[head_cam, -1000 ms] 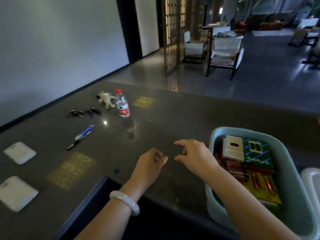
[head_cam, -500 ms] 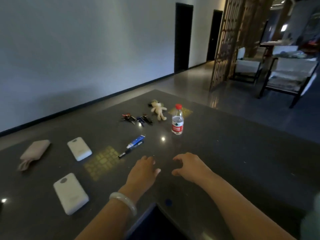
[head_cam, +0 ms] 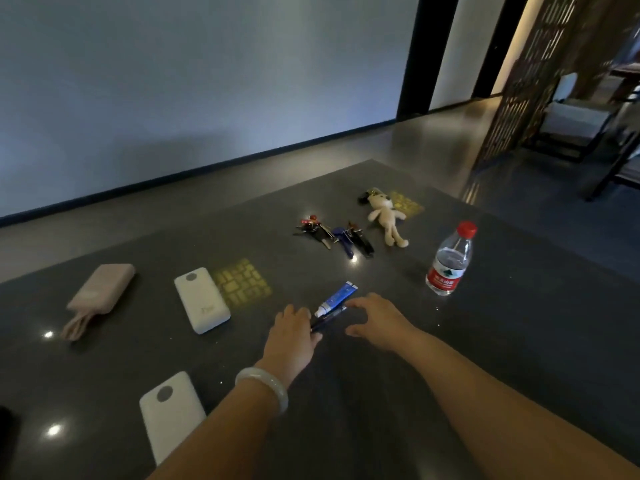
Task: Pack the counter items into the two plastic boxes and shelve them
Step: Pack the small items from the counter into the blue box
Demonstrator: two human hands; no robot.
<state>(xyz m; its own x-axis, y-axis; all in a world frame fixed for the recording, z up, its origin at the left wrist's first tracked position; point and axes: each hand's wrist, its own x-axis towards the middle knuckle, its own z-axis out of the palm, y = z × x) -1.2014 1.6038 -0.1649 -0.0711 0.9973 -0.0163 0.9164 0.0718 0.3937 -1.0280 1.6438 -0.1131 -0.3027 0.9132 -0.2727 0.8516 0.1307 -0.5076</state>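
— What can't you make out from here?

— My left hand (head_cam: pixel 292 332) covers the near end of the dark pen (head_cam: pixel 327 318), so I can't tell whether my fingers are round it. The nearer white power bank (head_cam: pixel 169 415) is partly behind my forearm.

— Anything else?

— The key bunch (head_cam: pixel 334 233) is too small to sort out. A dark thing (head_cam: pixel 7 441) on the table (head_cam: pixel 485 341) is cut by the left edge.

The counter (head_cam: pixel 485 341) is dark grey with yellow lattice patches. Blue-and-white tube (head_cam: pixel 337 296), red-capped, red-labelled bottle (head_cam: pixel 449 259), cream plush (head_cam: pixel 384 216), two white power banks (head_cam: pixel 202 299), pinkish pouch (head_cam: pixel 98 294).
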